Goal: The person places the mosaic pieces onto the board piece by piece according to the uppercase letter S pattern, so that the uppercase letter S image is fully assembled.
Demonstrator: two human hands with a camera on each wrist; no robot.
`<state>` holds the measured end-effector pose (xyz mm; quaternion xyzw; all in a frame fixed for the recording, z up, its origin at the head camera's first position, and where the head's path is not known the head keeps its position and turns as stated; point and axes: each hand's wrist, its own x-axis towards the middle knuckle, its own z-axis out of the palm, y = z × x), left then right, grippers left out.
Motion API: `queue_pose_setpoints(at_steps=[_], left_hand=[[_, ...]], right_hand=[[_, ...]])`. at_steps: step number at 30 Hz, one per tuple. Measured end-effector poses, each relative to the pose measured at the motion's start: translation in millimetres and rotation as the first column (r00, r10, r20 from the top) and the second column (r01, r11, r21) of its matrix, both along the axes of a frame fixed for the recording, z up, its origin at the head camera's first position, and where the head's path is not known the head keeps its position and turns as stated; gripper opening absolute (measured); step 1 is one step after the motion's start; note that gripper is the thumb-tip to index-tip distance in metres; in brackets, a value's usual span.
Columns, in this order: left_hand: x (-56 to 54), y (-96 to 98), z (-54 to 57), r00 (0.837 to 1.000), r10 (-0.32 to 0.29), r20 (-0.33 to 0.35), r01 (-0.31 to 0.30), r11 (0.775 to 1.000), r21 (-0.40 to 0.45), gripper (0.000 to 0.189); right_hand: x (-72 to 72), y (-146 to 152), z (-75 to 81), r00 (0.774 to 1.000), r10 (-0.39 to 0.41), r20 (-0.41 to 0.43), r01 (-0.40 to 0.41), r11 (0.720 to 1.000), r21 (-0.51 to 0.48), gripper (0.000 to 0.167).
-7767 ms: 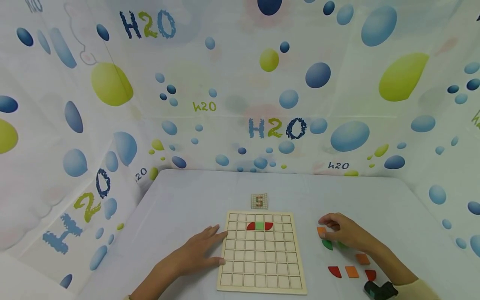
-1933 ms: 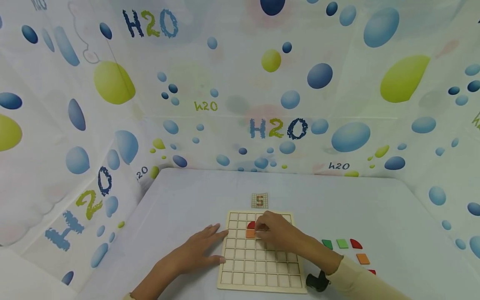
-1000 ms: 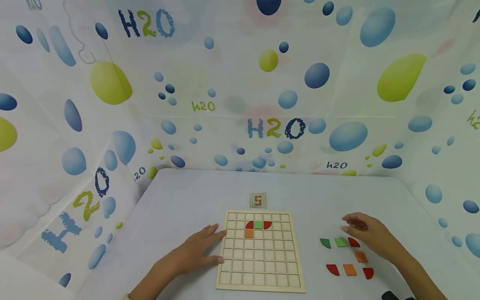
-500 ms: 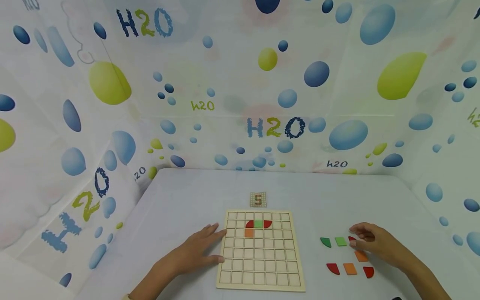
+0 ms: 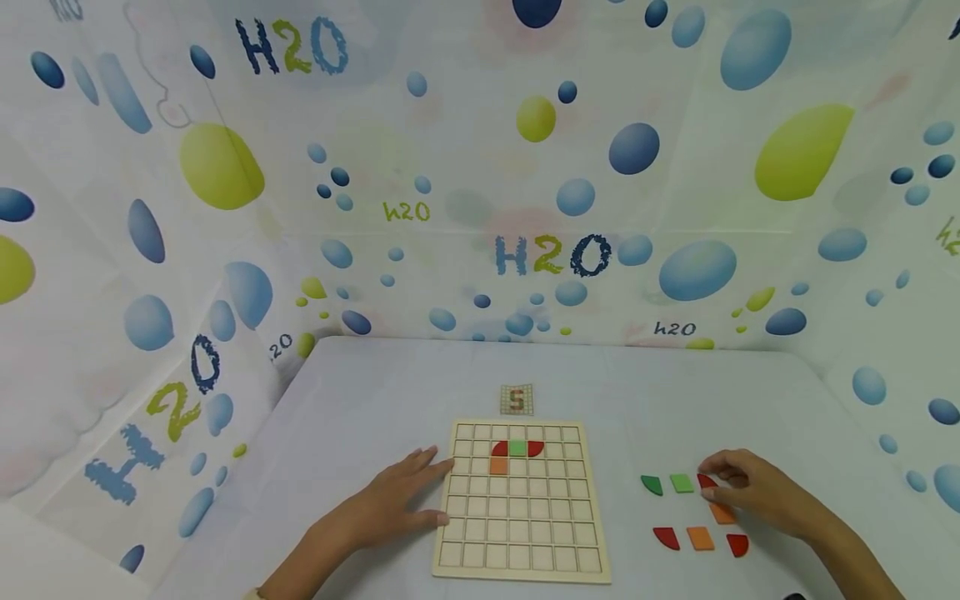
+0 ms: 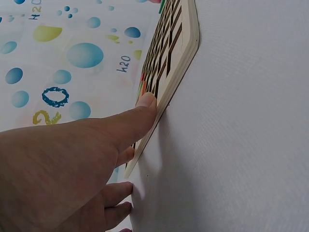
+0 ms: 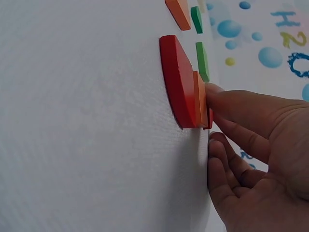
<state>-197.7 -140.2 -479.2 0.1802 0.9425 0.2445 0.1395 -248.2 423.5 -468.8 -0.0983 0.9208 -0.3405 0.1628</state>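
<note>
My left hand (image 5: 401, 496) lies with straight fingers against the left edge of a wooden grid board (image 5: 522, 576), thumb at the rim in the left wrist view. Two red quarter-circle tiles and a light green square tile (image 5: 517, 448) form a row on the board, with an orange square tile (image 5: 498, 466) under the left one. To the right, my right hand (image 5: 757, 492) pinches a red quarter-circle tile (image 5: 706, 481) between thumb and fingers at the table. In the right wrist view an orange square tile (image 7: 199, 99) partly hides that red tile.
Near my right hand lie a dark green quarter-circle tile (image 5: 652, 484), a light green square (image 5: 682, 483), an orange square (image 5: 700, 538) and red quarter-circle tiles (image 5: 666, 538). A small pattern card (image 5: 517, 400) sits behind the board. A printed curtain (image 5: 465, 208) stands behind the table.
An orange square tile has gone from the right-hand group onto the board. My right hand has moved back right and lowered onto a red quarter-circle tile. My left hand has stayed put.
</note>
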Motion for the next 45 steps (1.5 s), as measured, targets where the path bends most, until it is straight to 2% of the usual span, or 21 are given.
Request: queue_pose_setpoints(at_steps=[11, 18, 30, 37, 45], left_hand=[[3.0, 3.0, 6.5, 1.0, 0.013, 0.011, -0.013, 1.0, -0.001, 0.083], [2.2, 2.4, 4.4, 1.0, 0.012, 0.004, -0.012, 1.0, 0.007, 0.081], [2.2, 2.4, 3.8, 1.0, 0.016, 0.003, -0.016, 1.0, 0.0, 0.081], [1.9, 2.6, 3.8, 1.0, 0.021, 0.015, -0.021, 1.0, -0.001, 0.08], [1.3, 2.0, 1.3, 0.999, 0.024, 0.022, -0.023, 1.0, -0.011, 0.081]], right_hand=[[1.9, -4, -0.7, 1.0, -0.009, -0.014, 0.009, 1.0, 0.003, 0.035], [0.8, -6, -0.5, 1.0, -0.025, -0.006, 0.025, 1.0, 0.017, 0.038], [0.6, -11, 1.3, 0.999, -0.006, -0.04, 0.007, 1.0, 0.018, 0.034], [-4.1, -24, 2.9, 0.997, 0.013, -0.082, -0.012, 1.0, 0.016, 0.03], [-7.9, -54, 10.1, 0.993, 0.019, -0.116, -0.018, 1.0, 0.007, 0.03]])
